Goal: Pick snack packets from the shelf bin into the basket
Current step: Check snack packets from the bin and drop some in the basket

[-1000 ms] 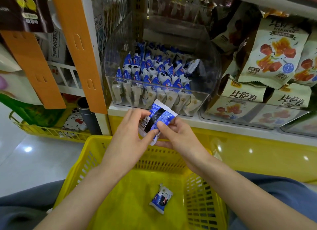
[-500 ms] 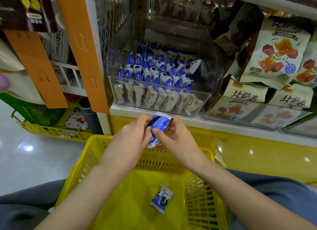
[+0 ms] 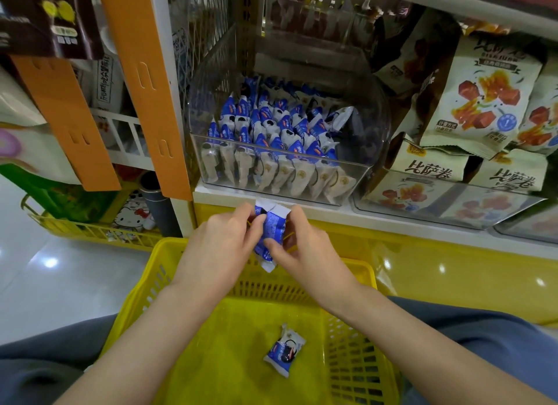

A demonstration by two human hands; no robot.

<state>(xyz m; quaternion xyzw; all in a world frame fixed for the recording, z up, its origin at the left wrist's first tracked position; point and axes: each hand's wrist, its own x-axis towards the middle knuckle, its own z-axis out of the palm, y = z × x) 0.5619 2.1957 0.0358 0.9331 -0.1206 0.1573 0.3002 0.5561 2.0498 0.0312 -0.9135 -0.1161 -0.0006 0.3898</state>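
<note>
A clear plastic shelf bin (image 3: pixel 374 151) holds several blue-and-white snack packets (image 3: pixel 271 132) in rows. Just below the shelf edge, over the far rim of the yellow basket (image 3: pixel 145 287), my left hand (image 3: pixel 217 247) and my right hand (image 3: pixel 305 250) both pinch one blue-and-white packet (image 3: pixel 271 232), which is folded between the fingers. One more packet (image 3: pixel 284 351) lies flat on the basket's floor. The basket rests on my lap.
Cream bags with red printed pieces (image 3: pixel 483 99) fill the clear bin (image 3: pixel 453 205) to the right. Orange shelf strips (image 3: pixel 145 84) hang at the left. A second yellow basket (image 3: pixel 90 229) stands on the shiny floor at the left.
The held packet has turned from face-up to edge-on and folded between both hands. My hands have moved closer together and stayed above the basket's far rim.
</note>
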